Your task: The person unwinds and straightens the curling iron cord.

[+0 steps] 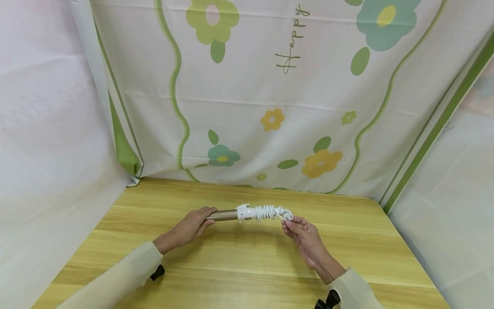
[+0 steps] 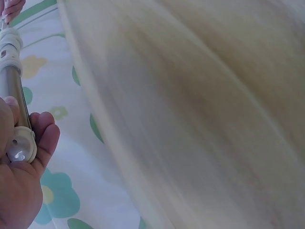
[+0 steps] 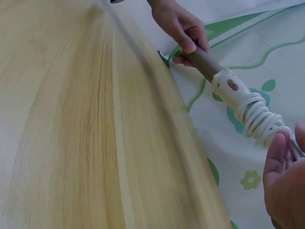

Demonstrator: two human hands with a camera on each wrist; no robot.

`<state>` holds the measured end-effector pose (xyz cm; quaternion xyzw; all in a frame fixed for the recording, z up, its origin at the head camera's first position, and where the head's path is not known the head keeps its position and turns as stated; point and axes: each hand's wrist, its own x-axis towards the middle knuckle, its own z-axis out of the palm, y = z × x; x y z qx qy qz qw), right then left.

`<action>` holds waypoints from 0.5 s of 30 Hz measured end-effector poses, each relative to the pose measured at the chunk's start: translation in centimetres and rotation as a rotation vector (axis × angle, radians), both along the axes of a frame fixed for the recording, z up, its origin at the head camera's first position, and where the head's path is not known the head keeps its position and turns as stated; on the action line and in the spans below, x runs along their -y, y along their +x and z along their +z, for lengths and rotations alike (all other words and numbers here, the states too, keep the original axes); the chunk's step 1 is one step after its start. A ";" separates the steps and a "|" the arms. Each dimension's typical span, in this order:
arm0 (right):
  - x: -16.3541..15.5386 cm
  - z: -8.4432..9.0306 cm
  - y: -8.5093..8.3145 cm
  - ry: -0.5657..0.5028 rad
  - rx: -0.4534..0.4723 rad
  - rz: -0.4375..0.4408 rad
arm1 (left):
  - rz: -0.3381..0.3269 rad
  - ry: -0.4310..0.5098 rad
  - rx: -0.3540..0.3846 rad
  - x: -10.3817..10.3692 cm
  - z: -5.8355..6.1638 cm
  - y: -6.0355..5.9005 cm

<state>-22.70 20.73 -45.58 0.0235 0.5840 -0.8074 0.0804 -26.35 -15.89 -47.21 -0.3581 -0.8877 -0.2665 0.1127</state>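
A curling iron (image 1: pixel 226 215) with a gold-brown barrel and a white handle is held level above the wooden table. My left hand (image 1: pixel 188 227) grips the barrel's far end; in the left wrist view its rounded white tip (image 2: pixel 22 149) shows between the thumb and fingers. Round the handle, a white cord (image 1: pixel 265 212) is wound in several tight loops. At the cord's other end my right hand (image 1: pixel 305 240) pinches the plug (image 1: pixel 287 216) between thumb and fingers. The right wrist view shows the coils (image 3: pixel 259 117) close to the right fingertips, with the plug's body mostly hidden.
Beneath both hands lies a light wooden table (image 1: pixel 239 266). A white cloth (image 1: pixel 239 86) printed with flowers hangs behind its far edge, and pale cloth walls (image 1: pixel 50 128) stand on either side. Black straps (image 1: pixel 157 272) show near the sleeves.
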 end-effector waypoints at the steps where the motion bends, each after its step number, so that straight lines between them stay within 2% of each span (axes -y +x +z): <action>1: 0.0 0.0 0.0 -0.018 0.003 -0.005 | -0.003 0.000 -0.003 0.0 0.0 0.0; 8: 0.3 -0.1 -0.1 -0.073 0.029 -0.058 | -0.009 0.004 -0.021 -0.3 -0.1 -0.1; 15: 0.9 -0.3 -0.1 -0.076 0.027 -0.116 | -0.011 -0.007 -0.007 -0.5 -0.2 0.0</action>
